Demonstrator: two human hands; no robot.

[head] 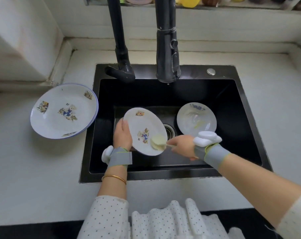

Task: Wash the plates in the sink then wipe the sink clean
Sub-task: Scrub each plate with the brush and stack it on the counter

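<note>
Over the black sink [246,118] my left hand [123,135] grips the left rim of a white plate with a bear picture [143,125], tilted toward me. My right hand [182,146] holds the handle of a pale round dish brush [157,142], whose head presses on the lower part of that plate. A second white plate with a blue flower print [196,119] leans in the right part of the basin, with smears on it. Two stacked bear-print plates [63,110] rest on the counter to the left of the sink.
A black faucet [167,54] and a second black spout with a lever [121,49] rise over the sink's back edge. The drain [170,131] shows between the two plates. White counter [275,109] surrounds the sink; a wall ledge stands at far left.
</note>
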